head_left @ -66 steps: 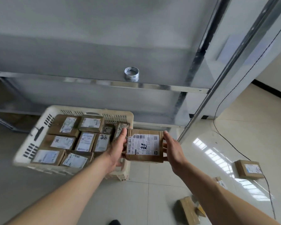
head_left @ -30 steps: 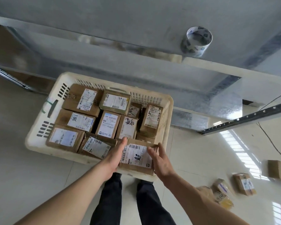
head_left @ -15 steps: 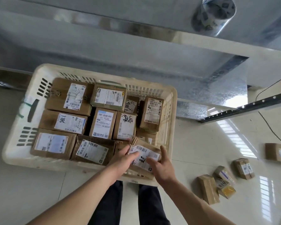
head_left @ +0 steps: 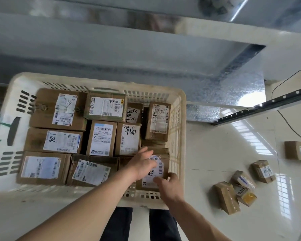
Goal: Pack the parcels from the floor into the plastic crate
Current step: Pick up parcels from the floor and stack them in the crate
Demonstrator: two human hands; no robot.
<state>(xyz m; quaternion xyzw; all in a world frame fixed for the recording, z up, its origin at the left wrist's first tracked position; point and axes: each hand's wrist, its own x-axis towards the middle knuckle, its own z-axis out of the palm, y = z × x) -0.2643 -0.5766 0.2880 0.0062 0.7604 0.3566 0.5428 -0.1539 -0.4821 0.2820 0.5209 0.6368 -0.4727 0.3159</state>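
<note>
In the near right corner of the cream plastic crate (head_left: 180, 129) lies a brown parcel (head_left: 153, 173) with a white barcode label, its label facing up. The left hand (head_left: 142, 164) rests flat on the parcel's left part, fingers stretched out and pressing down, no grip closed round it. The right hand (head_left: 169, 186) is at the parcel's near edge by the crate rim, fingers loosely bent and touching the cardboard; whether they pinch it I cannot tell. The crate stands on the pale tiled floor (head_left: 215, 153), and labelled boxes fill the rest of it in rows. To the right, on the floor, a cluster of four small parcels (head_left: 241, 186) lies well apart from the crate, and another box (head_left: 297, 150) lies farther right.
</note>
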